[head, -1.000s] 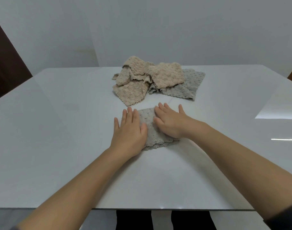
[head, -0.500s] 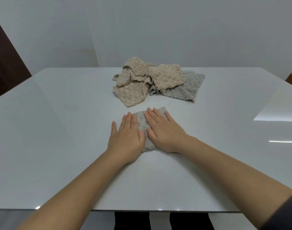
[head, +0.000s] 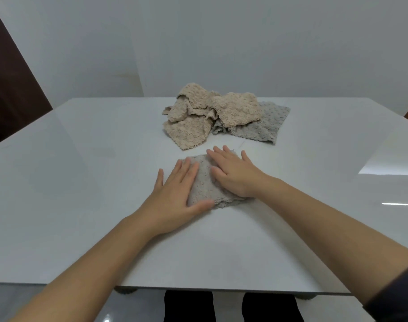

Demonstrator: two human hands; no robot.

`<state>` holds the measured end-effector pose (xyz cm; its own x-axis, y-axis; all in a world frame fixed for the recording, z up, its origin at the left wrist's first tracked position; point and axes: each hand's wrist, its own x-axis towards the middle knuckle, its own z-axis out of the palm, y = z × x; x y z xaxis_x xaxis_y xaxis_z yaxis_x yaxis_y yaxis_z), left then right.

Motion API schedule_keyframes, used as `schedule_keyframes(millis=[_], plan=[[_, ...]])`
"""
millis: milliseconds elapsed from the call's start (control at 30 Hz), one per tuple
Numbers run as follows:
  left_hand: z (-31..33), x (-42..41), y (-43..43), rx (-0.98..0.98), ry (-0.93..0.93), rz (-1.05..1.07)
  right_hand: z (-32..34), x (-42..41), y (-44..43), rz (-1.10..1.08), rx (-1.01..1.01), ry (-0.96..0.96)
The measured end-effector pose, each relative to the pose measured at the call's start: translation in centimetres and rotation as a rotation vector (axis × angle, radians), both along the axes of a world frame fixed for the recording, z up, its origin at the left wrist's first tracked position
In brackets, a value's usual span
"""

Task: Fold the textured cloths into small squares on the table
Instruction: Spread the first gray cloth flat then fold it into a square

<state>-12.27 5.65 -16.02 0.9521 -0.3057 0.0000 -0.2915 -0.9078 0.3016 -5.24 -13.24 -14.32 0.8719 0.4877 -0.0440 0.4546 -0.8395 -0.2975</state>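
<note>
Hands lie flat on a small folded grey textured cloth (head: 204, 182) on the glossy white counter (head: 82, 182). The left hand (head: 175, 194) covers the cloth's left edge, its fingers (head: 185, 170) straight and close together, pointing away from the person, with the thumb laid along the cloth's near edge. Part of the palm rests on the bare counter left of the cloth. The right hand (head: 233, 176) presses on the cloth's right half, its fingers (head: 219, 155) straight and slightly spread, the tips reaching the cloth's far edge. Neither hand curls round or pinches anything. A strip of the cloth shows between the two hands, and its scalloped near edge shows beside the right palm. Beyond the cloth, apart from it, sits a loose heap of crumpled beige textured cloths (head: 193, 122). Beyond and to the right of the cloth, a flat grey textured cloth (head: 265, 126) lies partly under that heap. A dark sleeve (head: 398, 287) covers the right arm near the elbow
</note>
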Motion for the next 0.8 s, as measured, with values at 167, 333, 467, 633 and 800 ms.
schedule_keyframes(millis=[167, 333, 467, 633, 800], plan=[[0.5, 0.1, 2.5, 0.022, -0.015, -0.018, 0.6, 0.9, -0.3, -0.076, -0.068, -0.084], [0.8, 1.0, 4.9, -0.008, -0.163, 0.358, 1.6, -0.5, -1.7, -0.264, -0.039, -0.372], [1.5, 0.5, 2.3, -0.105, -0.172, 0.304, 2.0, -1.4, -2.0, -0.256, -0.014, -0.470], [1.1, 1.2, -2.1, 0.023, -0.101, 0.189, 0.4, -1.0, 0.3, 0.015, -0.070, -0.071], [-0.5, 1.4, -2.6, 0.091, 0.013, 0.219, -1.6, -1.2, 0.6, 0.036, -0.096, 0.012]])
